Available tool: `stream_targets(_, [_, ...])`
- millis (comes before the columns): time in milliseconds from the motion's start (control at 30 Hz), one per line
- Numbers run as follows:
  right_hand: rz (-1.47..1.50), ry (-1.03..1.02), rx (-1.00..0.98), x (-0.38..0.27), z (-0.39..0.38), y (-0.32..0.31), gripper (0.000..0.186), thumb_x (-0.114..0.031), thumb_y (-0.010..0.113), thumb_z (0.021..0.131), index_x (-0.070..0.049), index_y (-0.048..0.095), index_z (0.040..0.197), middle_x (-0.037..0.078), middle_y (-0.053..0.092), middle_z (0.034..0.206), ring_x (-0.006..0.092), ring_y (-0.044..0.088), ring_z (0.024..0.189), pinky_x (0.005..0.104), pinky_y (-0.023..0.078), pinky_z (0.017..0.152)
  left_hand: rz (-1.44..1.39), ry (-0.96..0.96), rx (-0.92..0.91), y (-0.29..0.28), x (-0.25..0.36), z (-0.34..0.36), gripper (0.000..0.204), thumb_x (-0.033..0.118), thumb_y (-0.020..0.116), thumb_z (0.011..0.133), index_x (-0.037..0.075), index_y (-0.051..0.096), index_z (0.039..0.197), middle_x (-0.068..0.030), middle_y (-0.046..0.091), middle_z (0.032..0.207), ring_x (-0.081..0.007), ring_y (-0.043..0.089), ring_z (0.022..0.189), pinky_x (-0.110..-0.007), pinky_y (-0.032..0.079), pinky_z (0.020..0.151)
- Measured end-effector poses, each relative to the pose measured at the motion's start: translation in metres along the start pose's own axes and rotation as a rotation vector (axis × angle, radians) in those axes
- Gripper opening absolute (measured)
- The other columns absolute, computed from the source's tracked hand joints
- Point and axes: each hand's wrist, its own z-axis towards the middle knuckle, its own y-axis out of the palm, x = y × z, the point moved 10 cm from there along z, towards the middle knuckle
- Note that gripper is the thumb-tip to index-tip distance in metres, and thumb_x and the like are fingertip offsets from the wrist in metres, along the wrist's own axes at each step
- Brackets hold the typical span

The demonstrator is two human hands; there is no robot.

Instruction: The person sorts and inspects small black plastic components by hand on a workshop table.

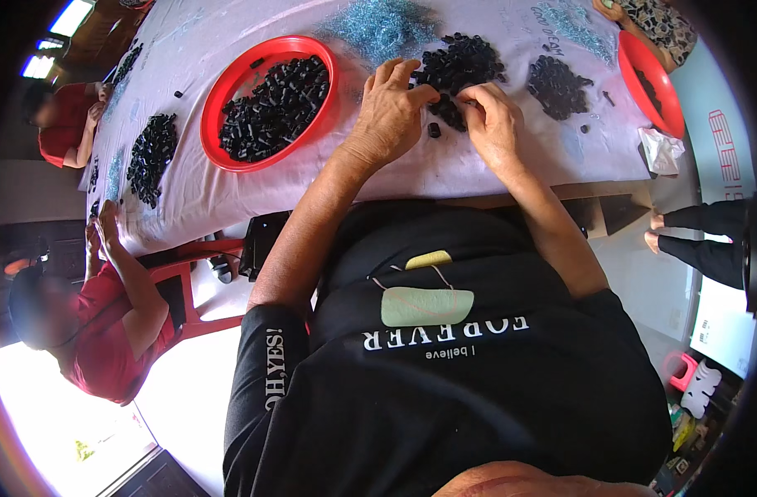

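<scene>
Head view, left to right: what lies before the fingers?

"Well to their left, a black pile (152, 159); nearer, a red bowl (211, 124) of black pieces. Beyond the left fingertips spreads a blue pile (380, 31)."

"And the left hand (385, 116)?"

"Loosely spread, fingers bent over the left edge of the main pile (465, 60), thumb stretched inward. I can't tell whether it touches or pins a piece."

"Where are the pieces being handled?"

"In a small heap (449, 113) between the two thumbs, with the main pile just past the fingertips. One stray piece (434, 130) sits apart, on the near side of the left thumb."

"The right hand (494, 123)?"

"Curled, thumb and forefinger drawn close beside that heap. Whether a piece is pinched there, I can't tell."

"Further right?"

"A flatter pile (559, 87) to the right of those fingers, then, well apart, a second bowl (632, 60)."

"How would you do this well?"

"Keep the left fingers as a light fence, pick with the right fingertips only, and take few at once; such small pieces could roll or scatter."
</scene>
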Motion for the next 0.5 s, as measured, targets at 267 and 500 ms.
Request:
stream_targets(267, [-0.110, -0.336, 0.145, -0.045, -0.008, -0.011, 0.028, 0.003, 0.064, 0.079, -0.010, 0.072, 0.102, 0.005, 0.061, 0.100, 0.0270, 0.057, 0.094, 0.0368, 0.048, 0.086, 0.017, -0.028, 0.068, -0.008, 0.000, -0.002, 0.031, 0.002, 0.062, 0.076, 0.012, 0.071, 0.104, -0.0185, 0.049, 0.135, -0.0381, 0.041, 0.128, -0.051, 0.038, 0.101])
stream_targets(500, [-0.143, -0.324, 0.101, -0.039, -0.009, -0.002, 0.025, 0.000, 0.065, 0.079, -0.011, 0.072, 0.100, 0.005, 0.060, 0.100, 0.0272, 0.055, 0.094, 0.0372, 0.048, 0.085, -0.023, -0.037, 0.068, -0.007, 0.001, -0.003, 0.024, 0.003, 0.063, 0.076, 0.010, 0.072, 0.098, -0.0190, 0.049, 0.134, -0.0386, 0.041, 0.128, -0.051, 0.038, 0.102])
